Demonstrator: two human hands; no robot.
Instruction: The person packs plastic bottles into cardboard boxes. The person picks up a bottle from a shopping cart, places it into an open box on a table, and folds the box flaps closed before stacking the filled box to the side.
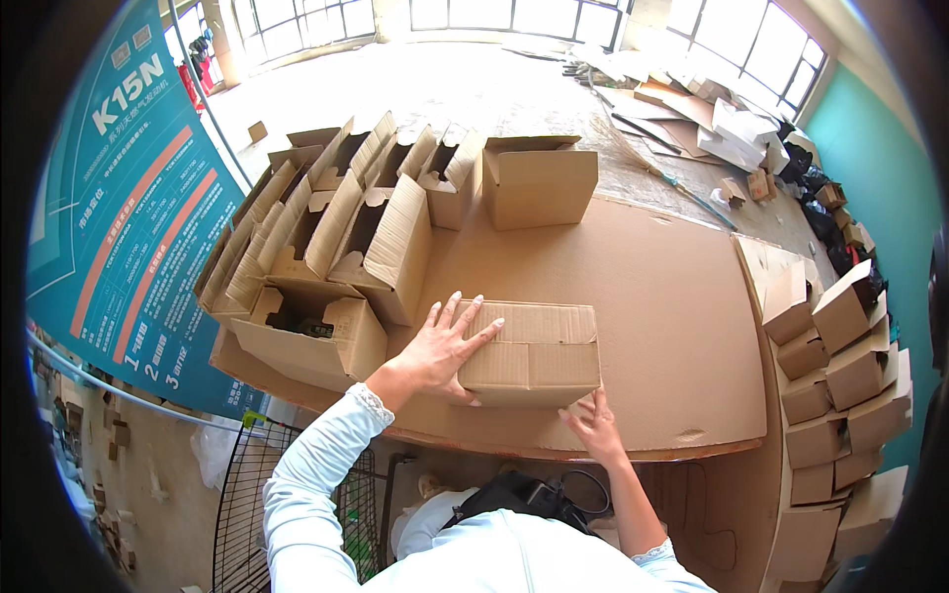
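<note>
A closed cardboard box [534, 366] lies in front of me on the cardboard-covered table [682, 376], its top flaps folded down and meeting at a seam. Across its left end my left hand [438, 356] rests with the fingers spread over the top and the thumb low on the near side. At the box's near right corner, my right hand [596, 431] grips low, a finger up along the right side and the thumb by the bottom edge. The underside of the box is hidden.
Several open-topped boxes [395, 247] stand in rows to the left; one open box [540, 183] stands apart at the far side. More boxes [850, 366] are stacked along the right. A black wire basket [247, 504] is below left, beside a blue banner [129, 198].
</note>
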